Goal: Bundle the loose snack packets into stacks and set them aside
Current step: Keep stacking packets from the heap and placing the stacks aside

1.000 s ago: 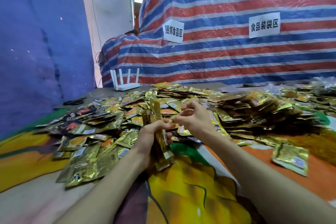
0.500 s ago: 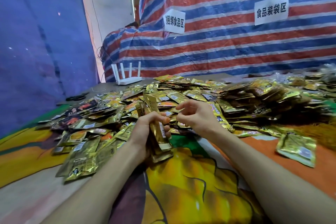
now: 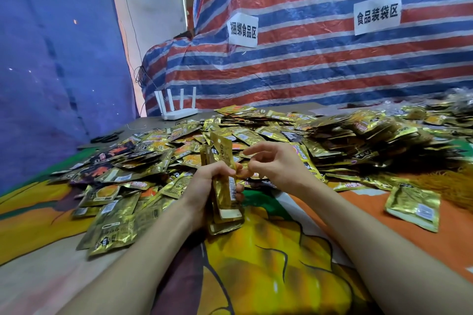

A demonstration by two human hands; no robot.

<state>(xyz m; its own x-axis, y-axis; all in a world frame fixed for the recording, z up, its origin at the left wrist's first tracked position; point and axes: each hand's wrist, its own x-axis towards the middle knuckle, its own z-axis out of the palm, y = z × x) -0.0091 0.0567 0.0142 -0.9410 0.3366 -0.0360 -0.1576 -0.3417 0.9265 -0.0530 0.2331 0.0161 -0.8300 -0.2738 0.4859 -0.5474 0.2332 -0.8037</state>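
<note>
I am gripping the stack [image 3: 225, 197] upright in my left hand [image 3: 203, 185]; right hand [image 3: 279, 165] half-curled beside it, hold indeterminate; loose packets [image 3: 256, 133] lying behind.

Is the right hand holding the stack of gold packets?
No, the left hand grips the stack of gold packets, while the right hand is beside it, not wrapped around it.

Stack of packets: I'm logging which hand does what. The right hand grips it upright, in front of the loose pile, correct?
Not quite. The head view shows the left hand gripping the stack upright, in front of the loose pile. The right hand is beside it with curled fingers.
</note>
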